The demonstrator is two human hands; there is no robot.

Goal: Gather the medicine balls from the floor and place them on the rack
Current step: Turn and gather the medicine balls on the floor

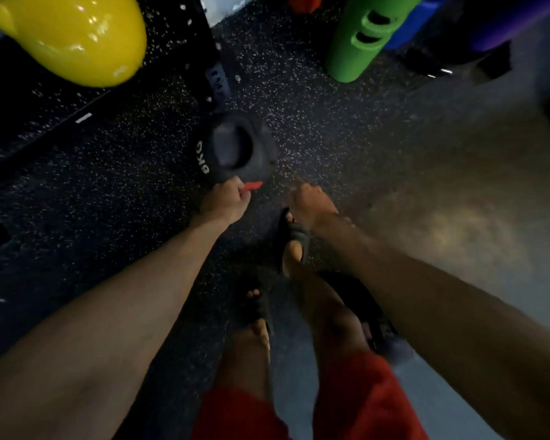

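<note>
Left hand [226, 201] pinches red strip [253, 186] beside medicine ball [235, 147] (marked 6KG).

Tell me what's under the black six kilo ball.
The speckled dark floor shows around the 6KG ball, which seems to rest on it. The contact spot is hidden by the ball, and the left hand covers its near edge.

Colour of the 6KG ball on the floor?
The ball is black with white lettering; head view.
</note>
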